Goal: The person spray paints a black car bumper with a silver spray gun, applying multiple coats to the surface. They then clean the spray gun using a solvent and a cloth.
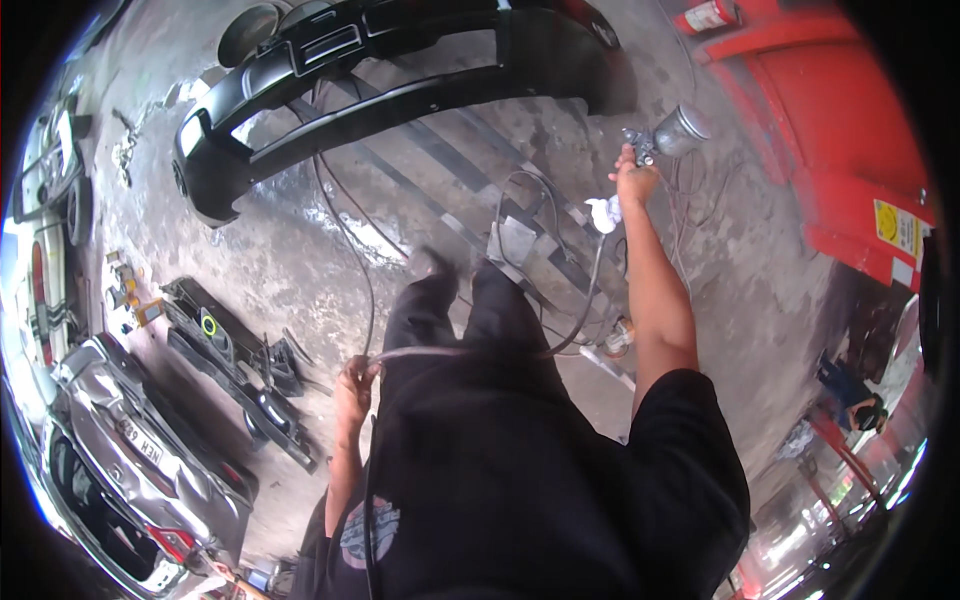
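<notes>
Gripping spray gun (pixel 641 150) with grey cup (pixel 683 130) of hidden contents, upper right, in right hand (pixel 635 182); pinching hose (pixel 440 351), left of centre, in left hand (pixel 356 386); far right, yellow label (pixel 898 228)

A pale rectangular number plate (pixel 138 441) sits on the silver rear panel of a car (pixel 108 408) at the left, with dark letters and digits that appear nearly upside down. On the large red panel (pixel 830 130) at the right is a yellow label (pixel 898 229) with dark marks and lines of print too small to read, and a small plain-looking pale sticker (pixel 906 273) just below it. The red container (pixel 708 15) at the upper right bears white marking, illegible here. A greyish rounded print (pixel 370 535) on the person's black shirt (pixel 520 480) is also unreadable
</notes>
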Motion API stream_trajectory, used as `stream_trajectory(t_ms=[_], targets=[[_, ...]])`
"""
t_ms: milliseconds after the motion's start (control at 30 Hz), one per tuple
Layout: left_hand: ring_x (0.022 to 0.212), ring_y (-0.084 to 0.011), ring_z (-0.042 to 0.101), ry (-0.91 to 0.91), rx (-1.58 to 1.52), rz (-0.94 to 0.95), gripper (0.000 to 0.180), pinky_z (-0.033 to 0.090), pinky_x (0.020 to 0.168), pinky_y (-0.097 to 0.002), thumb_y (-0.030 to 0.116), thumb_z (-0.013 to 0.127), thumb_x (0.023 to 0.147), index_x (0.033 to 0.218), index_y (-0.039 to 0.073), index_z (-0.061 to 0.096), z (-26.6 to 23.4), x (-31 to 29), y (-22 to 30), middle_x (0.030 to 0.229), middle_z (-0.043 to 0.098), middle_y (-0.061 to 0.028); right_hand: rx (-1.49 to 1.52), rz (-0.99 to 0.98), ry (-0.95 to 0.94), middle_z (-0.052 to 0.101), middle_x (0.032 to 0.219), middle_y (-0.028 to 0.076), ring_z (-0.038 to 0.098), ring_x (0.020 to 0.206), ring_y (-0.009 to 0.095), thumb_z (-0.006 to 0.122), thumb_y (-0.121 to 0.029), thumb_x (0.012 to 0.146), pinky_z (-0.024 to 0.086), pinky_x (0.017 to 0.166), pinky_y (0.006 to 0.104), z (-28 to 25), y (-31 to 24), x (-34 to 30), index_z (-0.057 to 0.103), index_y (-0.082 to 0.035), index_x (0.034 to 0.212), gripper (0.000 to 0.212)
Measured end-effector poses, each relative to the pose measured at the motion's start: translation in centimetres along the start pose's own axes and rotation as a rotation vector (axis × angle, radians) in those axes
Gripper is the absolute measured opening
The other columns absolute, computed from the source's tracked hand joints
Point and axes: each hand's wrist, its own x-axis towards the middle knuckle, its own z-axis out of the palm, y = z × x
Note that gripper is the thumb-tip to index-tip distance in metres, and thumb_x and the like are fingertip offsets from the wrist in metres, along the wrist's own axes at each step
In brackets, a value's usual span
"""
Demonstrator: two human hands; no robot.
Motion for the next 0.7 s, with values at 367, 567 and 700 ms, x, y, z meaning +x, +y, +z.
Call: stream_trajectory(t_ms=[367, 567, 700], targets=[[0.109, -0.0411, 0.066, 0.289, 0.136, -0.116, 0.027, 0.051, 0.095, -0.0479, 0.023, 0.080, 0.092, 0.110, 0.004, 0.073, -8.3, -3.0, -7.7, 0.108, 0.073, -0.0172, -0.003, -0.306, -0.667, 0.066, 0.071, 0.009, 0.062, 0.061, 0.021, 0.077, -0.026, 0.099, 0.049, 0.062, 0.0387, 20.3, -9.4, -27.5, 0.069, 0.001, 0.100, 0.028], [0.105, -0.0407, 0.066, 0.414, 0.089, -0.132, 0.022, 0.052, 0.091, -0.0476, 0.015, 0.081, 0.090, 0.106, 0.004, 0.070, -15.6, -6.8, -17.6, 0.109, 0.071, -0.0172, -0.089, -0.527, -0.862, 0.076, 0.100, 0.024, 0.073, 0.093, 0.033, 0.077, -0.027, 0.098, 0.056, 0.087, 0.0403, 33.9, -14.7, -47.4, 0.070, 0.006, 0.123, 0.042], [0.109, -0.0403, 0.064, 0.536, -0.002, -0.079, 0.023, 0.051, 0.094, -0.0467, 0.001, 0.078, 0.087, 0.107, 0.002, 0.068, -21.1, -7.4, -23.4, 0.111, 0.069, -0.0172, -0.154, -0.441, -1.061, 0.070, 0.130, 0.033, 0.068, 0.126, 0.038, 0.080, -0.038, 0.095, 0.053, 0.107, 0.0399, 41.6, -17.4, -59.1, 0.060, 0.013, 0.141, 0.071]])
